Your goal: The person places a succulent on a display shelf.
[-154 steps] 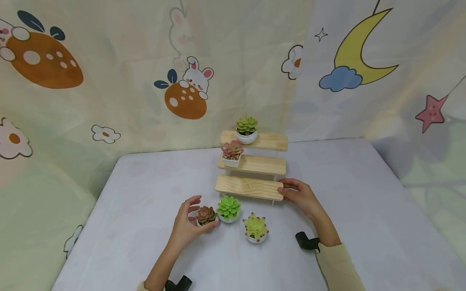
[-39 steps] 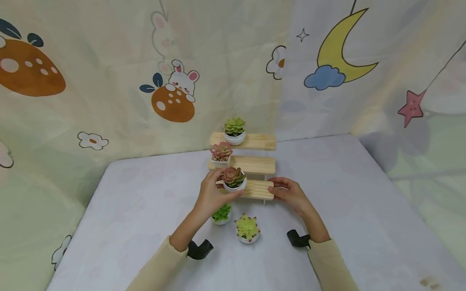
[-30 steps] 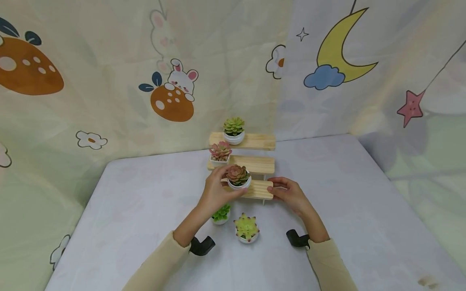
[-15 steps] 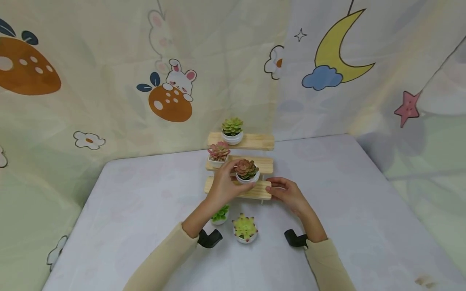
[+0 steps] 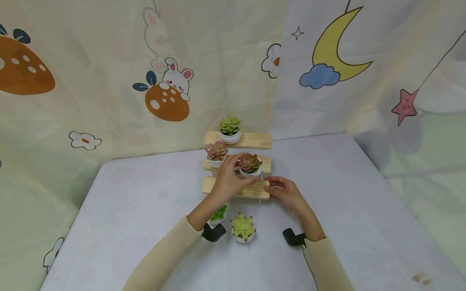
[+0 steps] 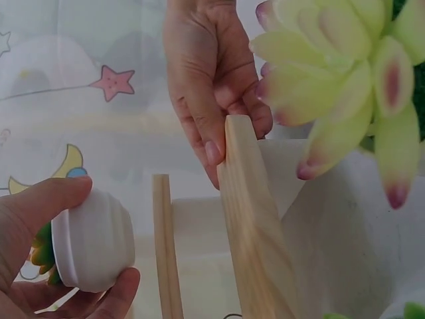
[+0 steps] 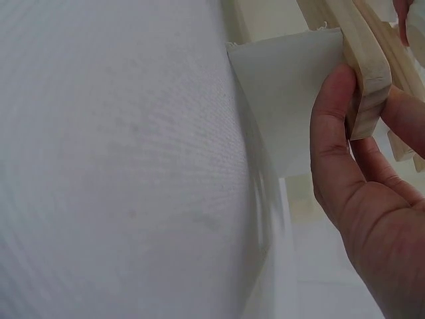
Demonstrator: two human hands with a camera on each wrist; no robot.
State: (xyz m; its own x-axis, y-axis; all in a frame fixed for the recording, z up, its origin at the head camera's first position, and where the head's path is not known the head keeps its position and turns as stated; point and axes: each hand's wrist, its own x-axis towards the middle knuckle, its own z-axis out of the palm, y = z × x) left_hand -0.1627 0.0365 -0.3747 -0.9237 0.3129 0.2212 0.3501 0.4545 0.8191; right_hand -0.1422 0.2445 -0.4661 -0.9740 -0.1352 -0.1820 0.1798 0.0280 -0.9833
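Observation:
My left hand (image 5: 231, 180) grips a reddish-brown potted succulent (image 5: 249, 162) by its round white pot, seen from the side in the left wrist view with the pot (image 6: 99, 242) between thumb and fingers. In the head view it overlaps the right part of the middle shelf of a three-tier wooden stand (image 5: 214, 186). My right hand (image 5: 285, 194) pinches the right end of the lowest shelf; the right wrist view shows thumb and fingers on either side of the board end (image 7: 369, 100). A pink succulent (image 5: 216, 152) stands at the middle shelf's left end, a green one (image 5: 229, 128) on the top shelf.
On the white-covered table (image 5: 138, 226), in front of the stand, are a pale green succulent with dark tips (image 5: 243, 227) and a bright green one (image 5: 218, 213), partly hidden by my left arm. A patterned curtain (image 5: 109, 81) hangs behind the table.
My left hand has picked up the reddish-brown succulent from the table and carried it up past the lowest shelf, then rightward to the middle shelf. My right hand stays on the lowest board.

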